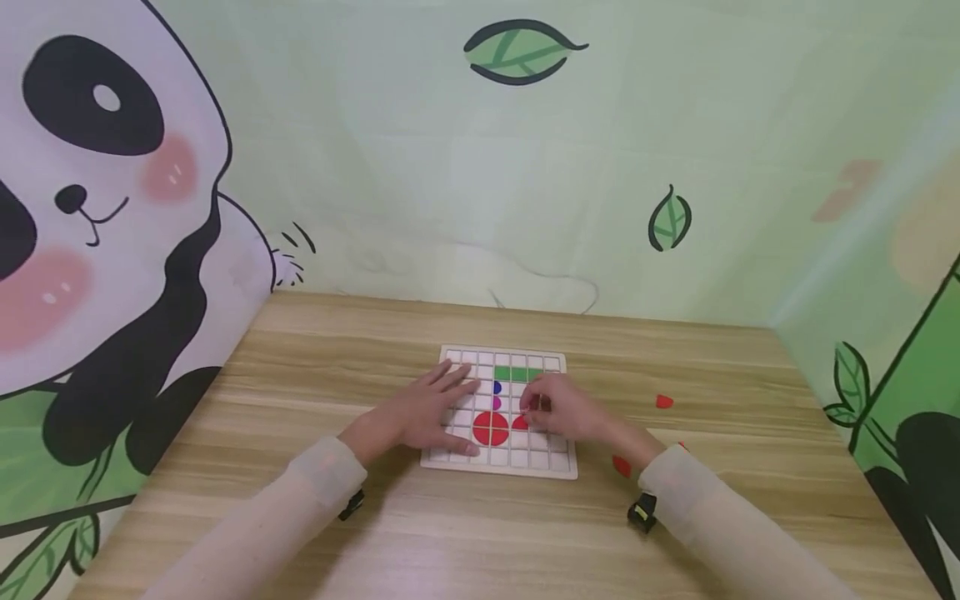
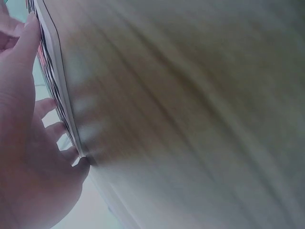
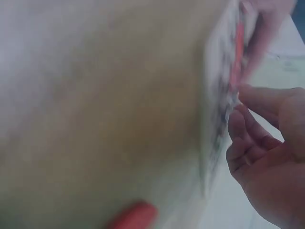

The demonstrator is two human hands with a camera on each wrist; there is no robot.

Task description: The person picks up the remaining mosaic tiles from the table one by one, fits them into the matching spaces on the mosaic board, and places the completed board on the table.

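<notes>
A white gridded board [image 1: 502, 472] lies on the wooden table. My left hand [image 1: 435, 412] rests on its left side with the fingers spread; in the left wrist view, its fingertips lie along the board's edge. My right hand [image 1: 562, 407] is over the right half, its thumb and fingers curled together at a small red piece [image 1: 521, 423] and pinching it close to the grid. Just left of that piece sits a red circle [image 1: 491, 428] made of quarter pieces. Above it are a magenta dot [image 1: 497, 403], a blue dot [image 1: 497, 388] and a green strip [image 1: 517, 374], partly covered by the right hand.
To the right of the board, a loose red piece [image 1: 664, 402] lies on the table [image 1: 337, 350]. Another red piece [image 1: 622, 465] is beside the right forearm, and a third is mostly hidden behind the sleeve. A printed cloth wall [image 1: 390, 167] borders the table.
</notes>
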